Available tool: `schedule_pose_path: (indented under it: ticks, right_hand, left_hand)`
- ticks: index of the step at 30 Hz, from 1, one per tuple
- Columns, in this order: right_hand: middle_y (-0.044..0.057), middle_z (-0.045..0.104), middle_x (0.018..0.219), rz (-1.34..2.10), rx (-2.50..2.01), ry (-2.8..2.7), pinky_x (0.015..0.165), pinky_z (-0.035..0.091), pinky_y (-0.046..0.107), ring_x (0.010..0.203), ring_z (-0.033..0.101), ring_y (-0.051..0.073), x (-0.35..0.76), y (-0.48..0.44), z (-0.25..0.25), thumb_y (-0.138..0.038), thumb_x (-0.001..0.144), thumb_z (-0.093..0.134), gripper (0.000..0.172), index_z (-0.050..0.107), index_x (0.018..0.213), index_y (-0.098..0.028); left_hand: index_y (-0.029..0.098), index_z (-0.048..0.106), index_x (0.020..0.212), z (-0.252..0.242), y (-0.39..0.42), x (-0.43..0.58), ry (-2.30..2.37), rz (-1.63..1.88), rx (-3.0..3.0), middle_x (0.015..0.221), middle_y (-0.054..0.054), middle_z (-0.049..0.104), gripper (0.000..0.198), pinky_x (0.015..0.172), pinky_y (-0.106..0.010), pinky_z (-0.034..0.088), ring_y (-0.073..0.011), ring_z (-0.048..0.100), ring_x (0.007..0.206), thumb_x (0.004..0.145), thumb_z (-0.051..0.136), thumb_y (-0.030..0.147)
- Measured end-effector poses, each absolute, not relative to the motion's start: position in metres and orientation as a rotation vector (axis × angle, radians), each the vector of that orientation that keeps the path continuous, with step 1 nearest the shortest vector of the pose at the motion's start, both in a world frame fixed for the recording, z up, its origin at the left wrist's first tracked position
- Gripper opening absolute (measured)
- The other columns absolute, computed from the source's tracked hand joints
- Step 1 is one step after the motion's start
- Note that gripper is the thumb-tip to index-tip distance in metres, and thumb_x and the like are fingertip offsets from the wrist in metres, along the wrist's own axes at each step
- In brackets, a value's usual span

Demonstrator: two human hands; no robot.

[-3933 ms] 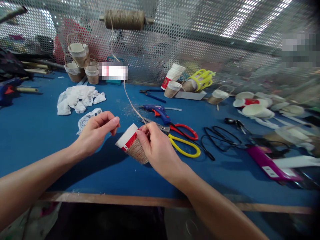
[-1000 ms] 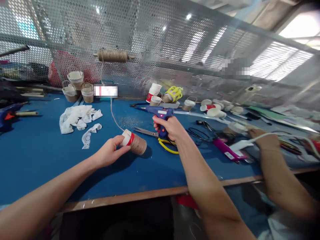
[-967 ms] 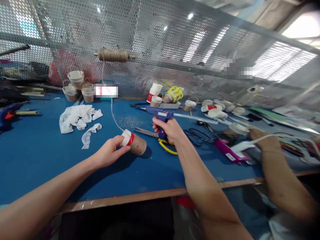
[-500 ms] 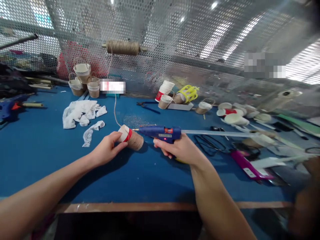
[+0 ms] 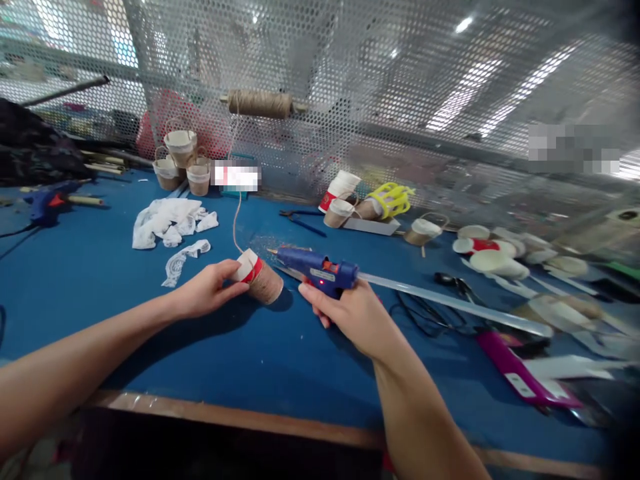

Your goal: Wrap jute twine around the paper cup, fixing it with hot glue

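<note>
A paper cup (image 5: 266,285), part red and white and mostly wound with brown twine, lies tilted on its side. My left hand (image 5: 213,288) pinches its white end. Twine (image 5: 236,220) runs from the cup up to a spool (image 5: 260,104) at the mesh. My right hand (image 5: 345,310) is wrapped round a blue glue gun (image 5: 317,269) with a long clear glue stick in its back. The gun's tip points left, just above the cup and apart from it.
White lace (image 5: 167,220) lies at the left, with small twine buckets (image 5: 181,148) behind. A second glue gun (image 5: 47,203) is far left. Pliers (image 5: 305,223), a yellow-netted cup (image 5: 393,200), several cups (image 5: 495,261) and a purple power strip (image 5: 525,373) lie centre and right.
The glue gun's tip has lifted slightly off the cup, and its back end has tilted down. The camera view has turned a little, shifting the background to the right.
</note>
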State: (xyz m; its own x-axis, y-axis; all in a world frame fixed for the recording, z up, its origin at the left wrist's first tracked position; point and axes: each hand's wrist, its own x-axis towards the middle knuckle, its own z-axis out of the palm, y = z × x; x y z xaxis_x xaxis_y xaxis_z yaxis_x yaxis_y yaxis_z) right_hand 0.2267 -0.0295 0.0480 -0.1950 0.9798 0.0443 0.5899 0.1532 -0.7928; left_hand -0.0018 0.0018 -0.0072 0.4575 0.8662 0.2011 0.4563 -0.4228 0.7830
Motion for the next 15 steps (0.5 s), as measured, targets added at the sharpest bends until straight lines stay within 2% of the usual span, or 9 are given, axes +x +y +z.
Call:
schedule_pose_path:
  ticks: [4,9,11,15]
  right_hand:
    - [-0.004,0.049,0.045,0.915,-1.505,-1.866,0.037,0.041,0.023,0.036,0.047,0.009,0.223,-0.036,0.050,-0.040,0.076,0.053,0.024,0.057,0.076,-0.016]
    - [-0.004,0.051,0.046,0.724,-1.436,-1.894,0.041,0.042,0.025,0.040,0.048,0.010,0.223,-0.037,0.044,-0.037,0.075,0.056,0.020,0.057,0.065,-0.019]
    - [-0.004,0.051,0.046,0.691,-1.425,-1.885,0.044,0.042,0.025,0.040,0.048,0.010,0.223,-0.036,0.039,-0.036,0.075,0.056,0.020,0.057,0.065,-0.019]
    - [-0.005,0.049,0.046,0.881,-1.459,-1.831,0.039,0.041,0.024,0.037,0.046,0.009,0.225,-0.038,0.031,-0.041,0.077,0.053,0.025,0.057,0.075,-0.017]
  left_hand:
    - [0.014,0.057,0.084,-0.010,0.001,-0.005,1.089,0.772,2.011,0.081,-0.006,0.062,0.020,0.072,-0.030,0.045,-0.0185,0.056,0.078,0.081,0.048,0.031]
    - [0.014,0.057,0.086,-0.010,0.001,-0.005,1.072,0.768,2.004,0.084,-0.006,0.063,0.021,0.073,-0.030,0.045,-0.0184,0.056,0.079,0.081,0.048,0.032]
    - [0.014,0.057,0.086,-0.009,0.001,-0.005,1.070,0.765,2.006,0.083,-0.005,0.063,0.022,0.072,-0.029,0.045,-0.0182,0.056,0.077,0.081,0.047,0.032]
    - [0.013,0.058,0.083,-0.007,0.001,-0.005,1.084,0.749,1.983,0.078,-0.005,0.063,0.021,0.070,-0.029,0.045,-0.0178,0.056,0.073,0.080,0.048,0.031]
